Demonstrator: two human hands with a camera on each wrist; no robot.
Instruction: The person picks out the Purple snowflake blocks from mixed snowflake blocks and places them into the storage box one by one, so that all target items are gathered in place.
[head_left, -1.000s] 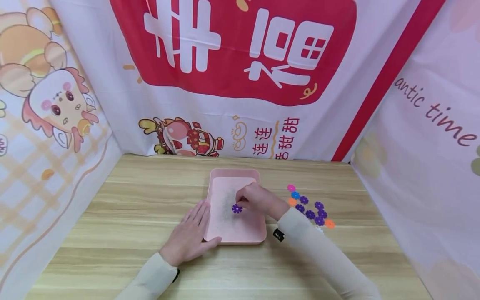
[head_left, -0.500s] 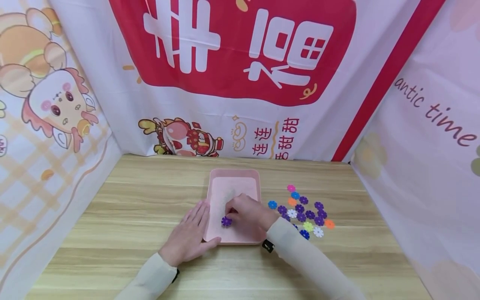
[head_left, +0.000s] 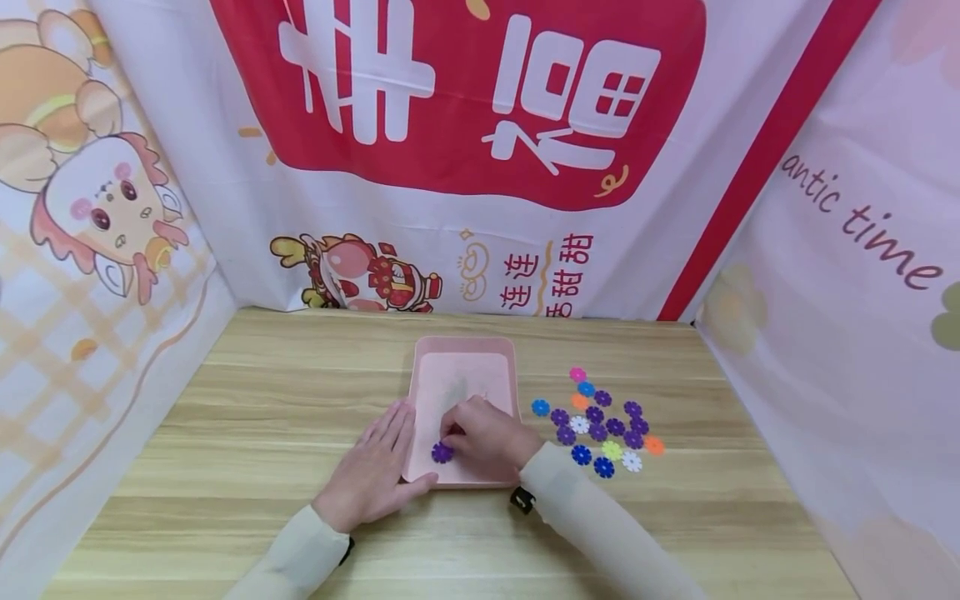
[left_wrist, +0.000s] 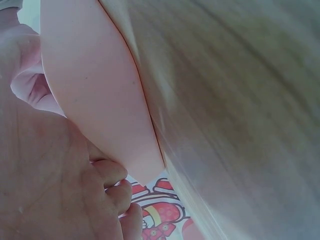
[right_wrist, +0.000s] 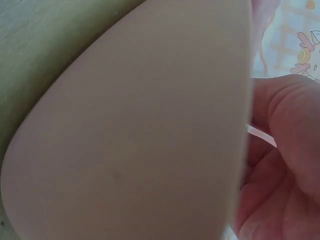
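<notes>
In the head view, a shallow pink tray [head_left: 465, 345] lies on the wooden table. My left hand [head_left: 366, 477] rests along its left rim, fingers straight and thumb spread at the near corner. Over the tray's near-left part, my right hand [head_left: 483, 433] pinches a small purple flower-shaped disc [head_left: 442, 452] with thumb and curled fingers. The left wrist view has my left palm [left_wrist: 50, 175] against the tray's outer wall [left_wrist: 95, 85]. Seen from the right wrist, the tray's wall [right_wrist: 125, 125] hides the fingertips of my right hand [right_wrist: 290, 150] and the disc.
Right of the tray, several loose flower-shaped discs lie on the table, among them a pink disc [head_left: 577, 375], a yellow one [head_left: 612, 451] and an orange one [head_left: 654, 446]. Printed cloth [head_left: 480, 208] rises behind the table's far edge.
With the purple disc in its fingers, my right hand has moved left and nearer within the tray. Its forearm has uncovered more discs on the table. My left hand keeps its place.
</notes>
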